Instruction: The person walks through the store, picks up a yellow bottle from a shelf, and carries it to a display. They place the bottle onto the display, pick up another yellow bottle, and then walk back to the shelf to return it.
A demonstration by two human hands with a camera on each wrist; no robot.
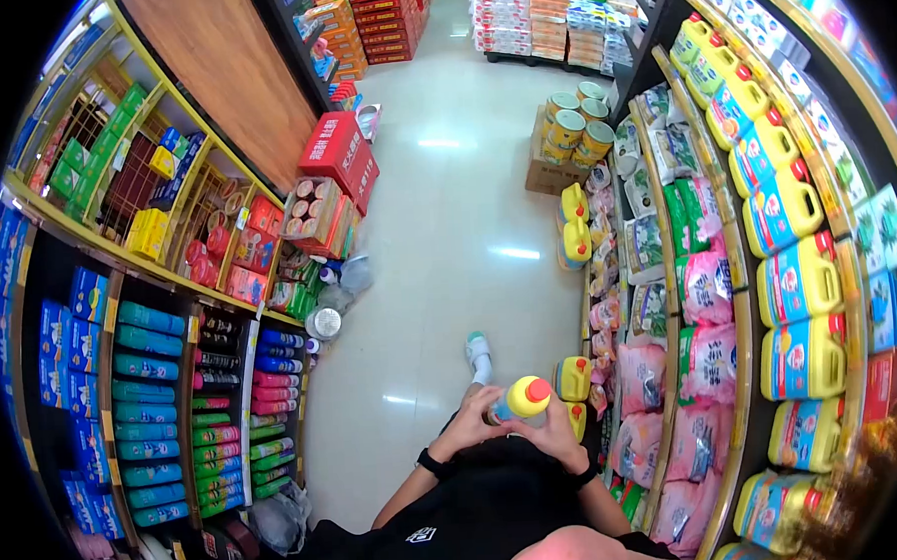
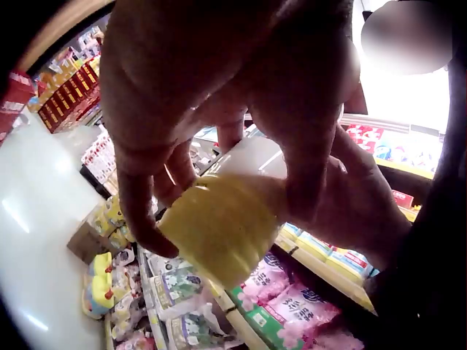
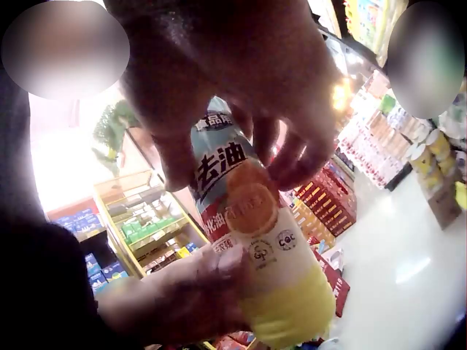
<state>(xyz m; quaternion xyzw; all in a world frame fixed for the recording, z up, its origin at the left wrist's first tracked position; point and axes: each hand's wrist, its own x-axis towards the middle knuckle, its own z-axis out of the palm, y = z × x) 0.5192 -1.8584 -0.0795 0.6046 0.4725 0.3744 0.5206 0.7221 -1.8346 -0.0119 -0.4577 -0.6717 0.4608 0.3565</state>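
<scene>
Head view is showing a yellow bottle [image 1: 519, 399] lying nearly level above the person's lap, its red cap [image 1: 539, 388] pointing right toward a shelf [image 1: 736, 267] of yellow jugs [image 1: 797, 283]. The left hand [image 1: 468, 426] and right hand [image 1: 558, 433] are gripping it from opposite sides. Pink bags [image 1: 641, 377] are sitting just beyond it, and only the right wrist view is showing its printed label [image 3: 219, 175] and orange sticker [image 3: 250, 208].

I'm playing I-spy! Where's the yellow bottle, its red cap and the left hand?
yellow bottle [image 1: 519, 401]: head view, yellow body.
red cap [image 1: 539, 388]: head view, cap's top.
left hand [image 1: 465, 426]: head view, back of hand.
</scene>
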